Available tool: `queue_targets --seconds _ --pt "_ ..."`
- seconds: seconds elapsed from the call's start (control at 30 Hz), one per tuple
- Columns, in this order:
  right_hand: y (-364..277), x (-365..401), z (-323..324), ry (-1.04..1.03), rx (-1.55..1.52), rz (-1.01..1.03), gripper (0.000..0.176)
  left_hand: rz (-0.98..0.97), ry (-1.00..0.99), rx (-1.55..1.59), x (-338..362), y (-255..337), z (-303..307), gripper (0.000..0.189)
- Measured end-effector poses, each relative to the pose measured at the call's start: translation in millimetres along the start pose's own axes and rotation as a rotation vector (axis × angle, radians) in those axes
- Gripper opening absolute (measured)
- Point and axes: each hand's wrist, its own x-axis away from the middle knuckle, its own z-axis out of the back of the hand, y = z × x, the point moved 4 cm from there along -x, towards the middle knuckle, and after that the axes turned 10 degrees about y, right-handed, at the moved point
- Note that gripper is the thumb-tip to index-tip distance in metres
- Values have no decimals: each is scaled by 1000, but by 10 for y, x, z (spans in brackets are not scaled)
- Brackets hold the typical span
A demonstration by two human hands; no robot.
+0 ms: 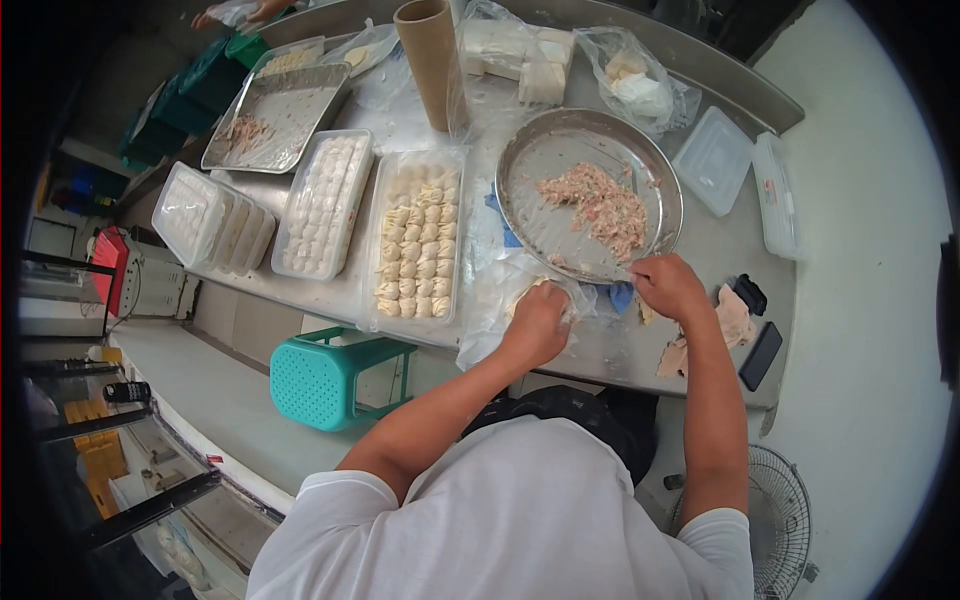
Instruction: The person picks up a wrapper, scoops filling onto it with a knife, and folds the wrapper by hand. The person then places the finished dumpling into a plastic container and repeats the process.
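My left hand [540, 325] is closed at a pale dough wrapper [527, 292], which shows at the fingertips over a clear plastic bag [484, 340]. At the near right rim of a wide round metal pan [507, 215], my right hand [668, 286] is closed; what its fingers hold is too small to make out. Pink minced filling [605, 208] lies in the pan. Left of the pan, rows of pleated dumplings [416, 250] fill much of a clear plastic tray [455, 275].
Further left are a lidded dumpling box [322, 205], stacked boxes [205, 220] and a metal tray [300, 92] with filling scraps. A cardboard tube [430, 65] stands behind. A phone [761, 356] lies right; a green stool [312, 382] is below. Another person's hand [268, 10] shows top left.
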Motion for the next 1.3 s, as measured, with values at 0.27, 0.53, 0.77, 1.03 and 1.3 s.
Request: queue_targets --seconds 0.27,0.53,0.77,1.03,1.3 --pt "93 25 103 39 183 -10 15 509 -112 508 87 -420 319 23" --pt "37 178 -119 106 -172 -73 17 129 -136 11 -25 -28 127 19" --pt "-433 536 -805 99 -1316 -635 23 139 -55 127 22 -100 168 22" --pt "-641 523 -1159 310 -1466 -693 28 584 16 1024 99 -616 328 18" --pt "-876 596 -484 388 -888 -355 26 857 438 2049 -250 -671 811 38"
